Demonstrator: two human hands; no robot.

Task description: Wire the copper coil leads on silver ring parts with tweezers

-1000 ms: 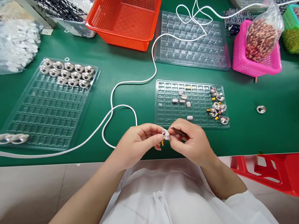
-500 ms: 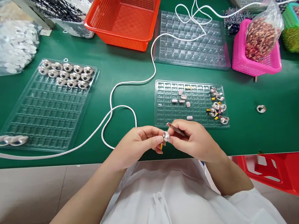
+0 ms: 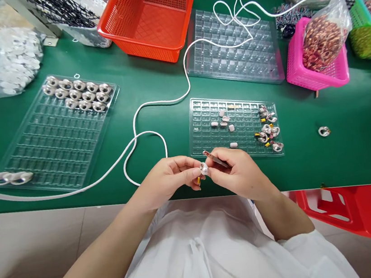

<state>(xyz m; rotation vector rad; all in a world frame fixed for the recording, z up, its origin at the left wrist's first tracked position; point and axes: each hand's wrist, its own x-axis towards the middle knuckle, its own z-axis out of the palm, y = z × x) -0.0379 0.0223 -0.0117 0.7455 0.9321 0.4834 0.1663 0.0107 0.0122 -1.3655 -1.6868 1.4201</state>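
Note:
In front of my body, my left hand (image 3: 180, 176) pinches a small shiny silver-white earbud shell (image 3: 204, 168) between thumb and fingers. A yellow strip (image 3: 198, 181) hangs below the shell by my left fingertips. My right hand (image 3: 235, 169) is closed round a pair of flat metal tweezers (image 3: 216, 158), whose end points up and left. My right thumb and fingertip touch the shell's right side. Just beyond my hands lies a clear compartment tray (image 3: 201, 128). It holds several small pale blocks (image 3: 225, 118) and, at its right, several ring-shaped silver parts with yellow strips (image 3: 266, 129).
Another clear tray (image 3: 49, 143) with rows of silver shells lies left. A white cable (image 3: 143, 105) snakes across the green table. Behind are a red basket (image 3: 150, 25), an empty-looking tray (image 3: 234, 55) and a pink basket (image 3: 316, 67). One silver ring part (image 3: 324, 131) lies right.
The view has shifted slightly, so the table things sit a little differently in the picture. Both hands keep their hold; the shell appears turned slightly between the fingers.

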